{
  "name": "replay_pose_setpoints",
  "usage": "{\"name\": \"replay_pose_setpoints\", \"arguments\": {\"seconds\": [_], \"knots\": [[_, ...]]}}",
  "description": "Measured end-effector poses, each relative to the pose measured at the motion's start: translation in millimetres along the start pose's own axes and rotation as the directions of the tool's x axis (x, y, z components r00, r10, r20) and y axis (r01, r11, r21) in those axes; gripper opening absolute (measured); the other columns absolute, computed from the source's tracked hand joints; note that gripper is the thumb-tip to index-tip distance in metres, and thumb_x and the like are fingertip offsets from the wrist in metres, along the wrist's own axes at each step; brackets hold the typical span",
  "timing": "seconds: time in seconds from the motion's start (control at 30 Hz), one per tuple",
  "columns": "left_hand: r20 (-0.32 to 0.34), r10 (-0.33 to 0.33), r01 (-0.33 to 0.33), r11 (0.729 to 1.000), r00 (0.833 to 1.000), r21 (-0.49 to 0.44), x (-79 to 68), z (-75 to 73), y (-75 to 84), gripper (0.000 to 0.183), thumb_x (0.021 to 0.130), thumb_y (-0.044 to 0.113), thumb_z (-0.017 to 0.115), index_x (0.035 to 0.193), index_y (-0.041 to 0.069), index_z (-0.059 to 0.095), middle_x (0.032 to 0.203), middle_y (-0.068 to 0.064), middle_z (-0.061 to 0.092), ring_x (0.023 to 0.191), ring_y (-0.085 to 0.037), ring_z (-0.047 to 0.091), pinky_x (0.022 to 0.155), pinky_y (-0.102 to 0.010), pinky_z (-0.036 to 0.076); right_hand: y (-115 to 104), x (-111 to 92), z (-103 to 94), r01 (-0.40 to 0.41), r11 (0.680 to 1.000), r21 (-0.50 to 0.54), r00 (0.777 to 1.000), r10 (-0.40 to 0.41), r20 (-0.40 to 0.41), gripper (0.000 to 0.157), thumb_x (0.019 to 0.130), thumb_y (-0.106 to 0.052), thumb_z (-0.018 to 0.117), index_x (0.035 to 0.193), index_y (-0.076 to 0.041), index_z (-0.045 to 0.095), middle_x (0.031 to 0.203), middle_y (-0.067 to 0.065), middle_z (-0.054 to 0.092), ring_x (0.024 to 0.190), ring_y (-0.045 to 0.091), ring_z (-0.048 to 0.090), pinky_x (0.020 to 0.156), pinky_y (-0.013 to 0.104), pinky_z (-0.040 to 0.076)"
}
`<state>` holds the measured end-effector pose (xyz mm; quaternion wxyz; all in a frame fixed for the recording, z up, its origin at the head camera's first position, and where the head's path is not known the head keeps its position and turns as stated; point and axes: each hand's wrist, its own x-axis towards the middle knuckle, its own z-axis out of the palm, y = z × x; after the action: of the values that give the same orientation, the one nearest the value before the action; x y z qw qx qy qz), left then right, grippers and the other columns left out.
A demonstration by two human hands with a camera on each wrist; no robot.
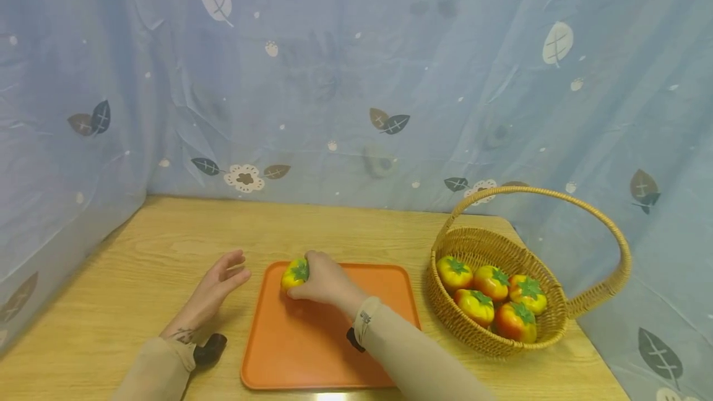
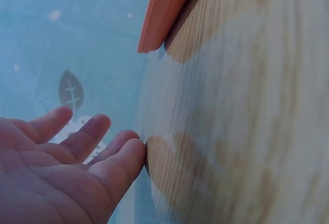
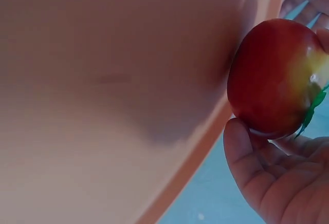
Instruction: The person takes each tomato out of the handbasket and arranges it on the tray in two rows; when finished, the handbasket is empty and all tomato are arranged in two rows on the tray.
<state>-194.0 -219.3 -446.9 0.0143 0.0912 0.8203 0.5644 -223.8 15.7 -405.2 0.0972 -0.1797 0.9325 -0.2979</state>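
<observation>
A patterned curtain (image 1: 334, 79) backs the wooden worktop (image 1: 184, 228). At the right of the frame, a wicker basket (image 1: 496, 246) holds five fruits (image 1: 491, 283); its arched handle (image 1: 625, 262) would hamper a reach from above. An orange tray (image 1: 301, 351) lies lower centre. Left of it, the left hand (image 1: 220, 280) hovers, fingers apart, empty. The right hand (image 1: 328, 283) is clamped on the held fruit (image 1: 292, 274) at the tray's upper-left corner. The step seems to be positioning it there; contact beneath cannot be told. Next probably calls for steady, gentle finger control near the rim.
</observation>
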Motion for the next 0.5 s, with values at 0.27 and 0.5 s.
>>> {"name": "replay_pose_setpoints", "arguments": {"seconds": [0.27,0.5], "knots": [[0.004,0.012,-0.012,1.000,1.000,0.024,0.8,-1.4,0.7,0.061,0.097,0.024,0.046,0.143,-0.005,0.019,0.143,-0.030,0.026,0.128,-0.050,0.031,0.099,-0.063,0.032,2.7,1.4,2.0,-0.011,1.000,0.015,1.000,0.012,-0.008,0.055,0.066,-0.032,0.080,0.106,-0.007,0.053,0.086,-0.001,0.053,0.073,0.011,0.051,0.063,0.023,0.046],[0.009,0.007,-0.007,1.000,1.000,0.016,1.0,-1.4,0.3,0.062,0.097,0.023,0.046,0.143,-0.006,0.018,0.143,-0.031,0.026,0.128,-0.051,0.030,0.099,-0.063,0.032,1.9,-8.8,-15.6,-0.019,1.000,-0.013,0.999,0.019,-0.029,0.084,0.068,-0.040,0.078,0.133,-0.001,0.042,0.123,0.010,0.054,0.106,0.023,0.054,0.089,0.037,0.047]]}}
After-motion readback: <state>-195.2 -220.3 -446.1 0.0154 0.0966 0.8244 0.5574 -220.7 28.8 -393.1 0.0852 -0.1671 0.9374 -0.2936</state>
